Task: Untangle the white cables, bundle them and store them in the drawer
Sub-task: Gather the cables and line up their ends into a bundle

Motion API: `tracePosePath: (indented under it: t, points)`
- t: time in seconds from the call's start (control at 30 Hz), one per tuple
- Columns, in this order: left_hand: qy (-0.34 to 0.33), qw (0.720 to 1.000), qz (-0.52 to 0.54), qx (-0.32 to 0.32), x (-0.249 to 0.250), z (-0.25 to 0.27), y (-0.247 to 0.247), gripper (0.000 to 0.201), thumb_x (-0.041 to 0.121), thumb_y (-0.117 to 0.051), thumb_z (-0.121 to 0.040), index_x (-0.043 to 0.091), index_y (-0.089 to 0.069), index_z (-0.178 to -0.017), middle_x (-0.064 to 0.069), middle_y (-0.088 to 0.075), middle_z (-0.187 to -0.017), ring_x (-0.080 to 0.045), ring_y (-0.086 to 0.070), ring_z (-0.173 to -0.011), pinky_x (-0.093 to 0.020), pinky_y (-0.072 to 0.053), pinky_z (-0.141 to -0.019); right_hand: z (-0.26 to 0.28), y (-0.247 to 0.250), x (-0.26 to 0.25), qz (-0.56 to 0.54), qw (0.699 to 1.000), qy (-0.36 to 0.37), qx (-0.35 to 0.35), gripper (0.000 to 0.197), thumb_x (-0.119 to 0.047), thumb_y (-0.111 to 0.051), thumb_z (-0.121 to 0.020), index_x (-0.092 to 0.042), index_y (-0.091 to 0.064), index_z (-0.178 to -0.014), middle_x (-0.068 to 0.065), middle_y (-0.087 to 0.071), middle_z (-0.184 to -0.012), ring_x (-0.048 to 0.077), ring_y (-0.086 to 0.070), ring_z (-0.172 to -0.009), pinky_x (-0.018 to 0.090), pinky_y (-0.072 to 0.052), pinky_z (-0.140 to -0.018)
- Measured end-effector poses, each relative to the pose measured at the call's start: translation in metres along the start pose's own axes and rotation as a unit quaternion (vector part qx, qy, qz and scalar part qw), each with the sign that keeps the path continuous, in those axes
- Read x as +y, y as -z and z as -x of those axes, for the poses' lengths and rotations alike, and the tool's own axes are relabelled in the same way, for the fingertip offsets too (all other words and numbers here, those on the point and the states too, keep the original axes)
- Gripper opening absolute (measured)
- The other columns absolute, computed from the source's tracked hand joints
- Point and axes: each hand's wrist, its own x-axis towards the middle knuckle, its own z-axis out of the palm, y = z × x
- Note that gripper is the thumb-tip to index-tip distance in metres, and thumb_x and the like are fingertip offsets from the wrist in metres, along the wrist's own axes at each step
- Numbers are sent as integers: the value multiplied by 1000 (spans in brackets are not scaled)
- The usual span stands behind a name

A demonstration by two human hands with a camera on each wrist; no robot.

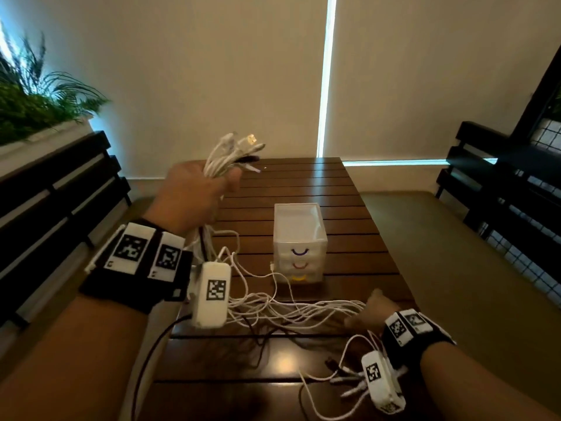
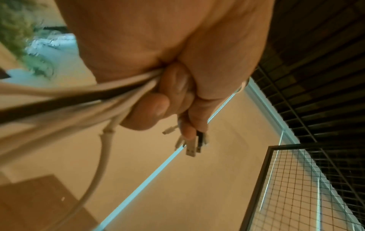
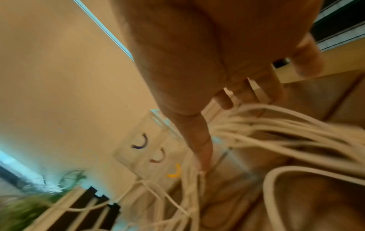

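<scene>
My left hand (image 1: 194,189) is raised above the table's left side and grips a bunch of white cables (image 1: 224,159) in a fist; their USB plugs (image 2: 191,148) stick out past the fingers (image 2: 175,87). One black cable (image 2: 59,101) runs in the same fist. The cables hang down and spread in a tangle (image 1: 288,311) across the table. My right hand (image 1: 373,311) is low on the table at the right, the strands (image 3: 276,132) gathered between thumb (image 3: 199,148) and fingers. A small white three-drawer unit (image 1: 300,244) stands mid-table with all its drawers shut.
The table (image 1: 303,183) is dark slatted wood. Loose cable ends (image 1: 349,378) lie by my right wrist near the front edge. Black slatted benches (image 1: 60,192) flank both sides, and a planter (image 1: 36,104) sits at the far left. Dark cords (image 1: 258,335) cross the tangle.
</scene>
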Motion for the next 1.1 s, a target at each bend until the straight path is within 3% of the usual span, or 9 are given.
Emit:
tracePosePath:
  t: [0.07, 0.17, 0.23, 0.33, 0.47, 0.67, 0.8, 0.93, 1.1]
  points:
    - [12, 997, 56, -44, -9, 8, -20, 31, 41, -67, -86, 19, -64, -65, 5, -49, -41, -19, -46, -44, -33, -43, -50, 18, 17, -17, -19, 996, 67, 57, 117, -48, -85, -60, -18, -16, -149, 10, -36, -148, 30, -39, -134, 44, -39, -107]
    - [29, 984, 151, -91, -17, 20, -48, 26, 35, -66, -88, 18, -64, -69, 0, -49, -52, -18, -40, -46, -33, -41, -52, 59, 46, -54, -220, 923, 315, 38, 119, -26, -93, -56, -27, -19, -149, -6, -41, -136, 4, -51, -115, 14, -47, -93]
    - [33, 969, 217, -117, -13, 27, -62, 23, 29, -64, -90, 15, -63, -71, -1, -47, -52, -14, -37, -42, -28, -38, -46, 86, 51, -78, -269, 866, 421, 4, 117, -30, -93, -54, -36, -22, -146, -13, -41, -137, 1, -53, -114, 15, -48, -91]
    - [25, 942, 301, -146, 1, 39, -77, 19, 23, -59, -92, 11, -59, -78, 7, -47, -44, -10, -34, -39, -24, -34, -41, 100, 30, -107, -275, 828, 488, -10, 81, -26, -89, -63, -31, -44, -130, -9, -60, -121, -2, -59, -103, 20, -50, -88]
    - [20, 917, 365, -161, 8, 44, -79, 21, 26, -59, -92, 9, -60, -79, 7, -42, -45, -11, -32, -40, -24, -34, -40, 91, 1, -127, -327, 827, 455, 50, 4, -21, -72, -80, -19, -68, -80, 8, -74, -84, 20, -70, -78, 49, -55, -75]
    - [78, 871, 465, -139, -13, 40, -72, 25, 29, -58, -91, 7, -55, -78, 6, -30, -42, -8, -25, -36, -19, -30, -37, 83, -5, -113, -360, 824, 429, -81, 32, -16, -69, -67, -3, -66, -95, 20, -70, -92, 23, -64, -81, 55, -52, -82]
    - [78, 856, 492, -141, -21, 38, -75, 26, 32, -60, -85, 8, -55, -78, 5, -30, -43, -8, -25, -36, -20, -27, -38, 87, 16, -109, -315, 819, 465, -115, 43, -11, -81, -70, -20, -63, -108, 4, -70, -107, 21, -67, -101, 39, -56, -90]
    - [81, 865, 472, -148, -21, 40, -81, 27, 34, -63, -84, 9, -57, -79, 1, -28, -47, -12, -26, -38, -24, -29, -40, 93, 23, -121, -391, 788, 469, -79, 27, 3, -76, -73, -19, -62, -83, 4, -68, -83, 21, -67, -80, 41, -56, -80]
    - [70, 851, 482, -196, -22, 43, -86, 26, 34, -64, -83, 10, -58, -76, 1, -29, -48, -13, -25, -41, -25, -31, -44, 87, 3, -116, -370, 810, 443, -102, 23, -24, -76, -77, -6, -68, -89, 24, -68, -80, 30, -63, -64, 39, -53, -63]
